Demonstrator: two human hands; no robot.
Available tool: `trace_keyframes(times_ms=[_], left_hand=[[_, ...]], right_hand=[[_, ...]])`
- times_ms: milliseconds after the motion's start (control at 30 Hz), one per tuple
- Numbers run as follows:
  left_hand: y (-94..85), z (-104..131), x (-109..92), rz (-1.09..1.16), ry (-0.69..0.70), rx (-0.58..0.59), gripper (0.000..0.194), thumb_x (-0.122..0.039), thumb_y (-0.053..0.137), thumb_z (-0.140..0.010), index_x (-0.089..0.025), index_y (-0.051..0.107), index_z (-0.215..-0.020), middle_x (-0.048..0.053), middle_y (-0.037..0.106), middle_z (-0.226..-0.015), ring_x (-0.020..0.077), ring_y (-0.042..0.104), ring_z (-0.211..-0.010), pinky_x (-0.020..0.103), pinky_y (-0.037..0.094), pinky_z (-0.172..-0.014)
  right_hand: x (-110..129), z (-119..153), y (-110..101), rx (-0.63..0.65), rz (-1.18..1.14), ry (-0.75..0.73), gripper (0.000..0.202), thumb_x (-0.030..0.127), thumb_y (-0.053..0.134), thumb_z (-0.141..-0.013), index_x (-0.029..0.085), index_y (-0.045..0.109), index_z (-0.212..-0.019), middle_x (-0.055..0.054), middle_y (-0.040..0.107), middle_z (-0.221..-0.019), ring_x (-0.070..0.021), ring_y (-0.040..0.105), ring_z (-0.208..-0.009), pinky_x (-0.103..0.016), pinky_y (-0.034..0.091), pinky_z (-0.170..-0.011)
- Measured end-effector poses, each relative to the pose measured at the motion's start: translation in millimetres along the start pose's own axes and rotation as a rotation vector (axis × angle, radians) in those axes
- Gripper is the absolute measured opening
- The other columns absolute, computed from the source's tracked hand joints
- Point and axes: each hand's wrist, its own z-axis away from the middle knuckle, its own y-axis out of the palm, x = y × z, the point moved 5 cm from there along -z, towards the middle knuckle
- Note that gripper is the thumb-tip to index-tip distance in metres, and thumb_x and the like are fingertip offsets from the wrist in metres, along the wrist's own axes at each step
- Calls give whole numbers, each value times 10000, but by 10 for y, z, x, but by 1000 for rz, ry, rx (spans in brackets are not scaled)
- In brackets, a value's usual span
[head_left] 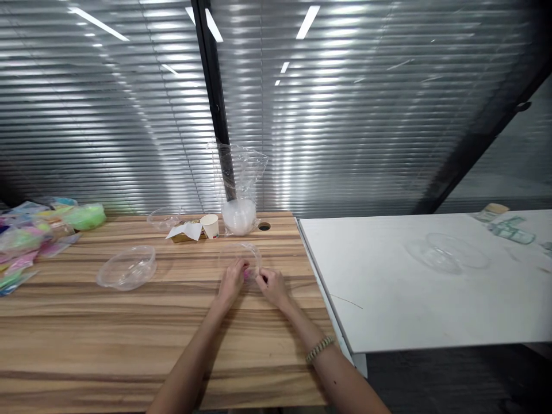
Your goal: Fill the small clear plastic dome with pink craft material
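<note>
A round clear plastic bowl (257, 252) stands on the wooden table, between and just beyond my two hands. A small bright pink piece (246, 274) shows low in the bowl, beside my left fingertips. My left hand (233, 280) is closed at the bowl's near left side, fingers curled inward; what they grip is partly hidden. On the right side, my right hand (273, 287) pinches the bowl's edge between thumb and fingers. A beaded bracelet (319, 349) circles my right wrist.
Another clear bowl (127, 268) sits to the left. Behind are a paper cup (210, 226), a small box with white paper (185, 232) and a plastic bag holding a white mass (240, 216). Colourful packets (26, 241) pile up far left. A white table (388, 310) adjoins at right.
</note>
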Motion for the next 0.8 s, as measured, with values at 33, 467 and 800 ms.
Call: trace_keyframes(times_ms=[33,467,800], left_hand=[[3,0,5,-1,-2,-2,186,-76,443,-794,-172,585,-866,55,636,-870,180,578,-841,280,450,-750],[-7,1,-22,15,40,0,201,-58,469,-788,-158,609,-891,67,626,-906,187,579,-870,283,446,-768],[32,-5,16,49,43,-5,155,-95,451,-808,-154,584,-860,61,614,-874,177,568,-831,275,433,-743]], right_hand=[[1,1,2,2,0,0,223,130,457,-771,167,497,-555,2,562,-554,-110,483,-534,-218,290,-543],[19,-3,11,14,25,1,207,148,464,-773,167,533,-579,2,569,-563,-113,483,-538,-216,281,-548],[19,-3,33,68,66,16,221,147,482,-789,158,545,-577,10,569,-563,-97,448,-520,-216,252,-535]])
